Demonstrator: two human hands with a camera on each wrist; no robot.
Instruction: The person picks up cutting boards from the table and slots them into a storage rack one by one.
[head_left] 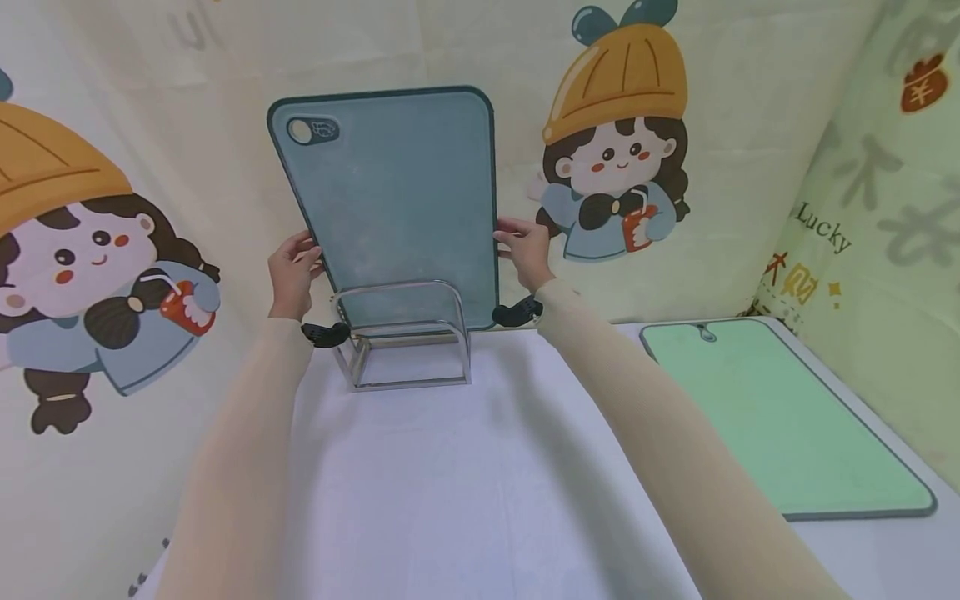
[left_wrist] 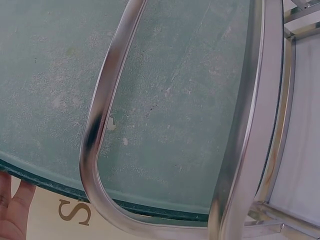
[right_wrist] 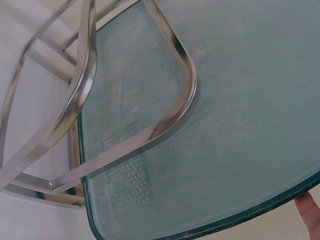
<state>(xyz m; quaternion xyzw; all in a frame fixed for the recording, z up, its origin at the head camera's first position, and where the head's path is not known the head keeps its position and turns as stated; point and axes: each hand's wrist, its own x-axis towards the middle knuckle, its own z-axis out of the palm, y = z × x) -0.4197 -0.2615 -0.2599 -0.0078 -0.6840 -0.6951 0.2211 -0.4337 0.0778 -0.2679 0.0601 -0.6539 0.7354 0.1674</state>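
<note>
A blue-green cutting board (head_left: 397, 192) stands upright with its lower part in a silver metal rack (head_left: 412, 384), behind the front loops. My left hand (head_left: 292, 271) grips the board's left edge, above the rack. On the opposite edge, slightly higher, my right hand (head_left: 527, 252) pinches the board between thumb and fingers. Only some fingers (left_wrist: 17, 207) of the left hand show in the left wrist view. One fingertip (right_wrist: 309, 212) touches the rim in the right wrist view. A rough grater patch (right_wrist: 127, 185) lies near the board's lower corner, partly behind a rack bar.
A light green board (head_left: 817, 417) with a grey rim lies flat on the right of the white-covered table (head_left: 442, 492). A printed cloth backdrop (head_left: 465, 50) hangs close behind the rack, and another printed cloth (head_left: 892, 275) borders the right side.
</note>
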